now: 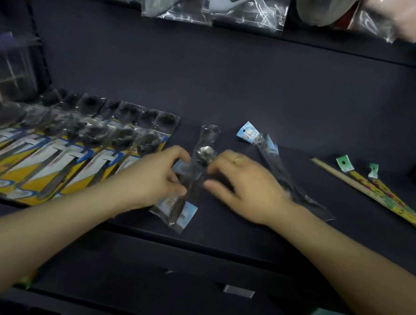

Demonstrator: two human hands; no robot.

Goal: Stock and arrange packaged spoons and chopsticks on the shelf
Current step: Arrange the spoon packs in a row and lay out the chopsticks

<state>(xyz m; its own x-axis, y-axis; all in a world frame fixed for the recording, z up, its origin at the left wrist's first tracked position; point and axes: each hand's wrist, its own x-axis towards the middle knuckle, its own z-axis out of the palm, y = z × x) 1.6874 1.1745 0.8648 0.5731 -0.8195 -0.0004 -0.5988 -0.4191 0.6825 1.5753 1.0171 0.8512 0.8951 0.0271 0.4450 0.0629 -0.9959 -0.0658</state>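
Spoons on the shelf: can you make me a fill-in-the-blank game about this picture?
1. The row of spoon packs with yellow cards lies on the ____ side of the shelf.
2. Both hands, the left hand and the right hand, touch a clear pack that holds a ____.
3. The ring is on the ____ hand.
4. The chopstick packs at the far right have ____ tags.

Missing words: left; spoon; right; green

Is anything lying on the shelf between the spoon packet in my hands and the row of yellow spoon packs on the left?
Nothing visible: only bare dark shelf separates the clear spoon packet from the yellow spoon packs.
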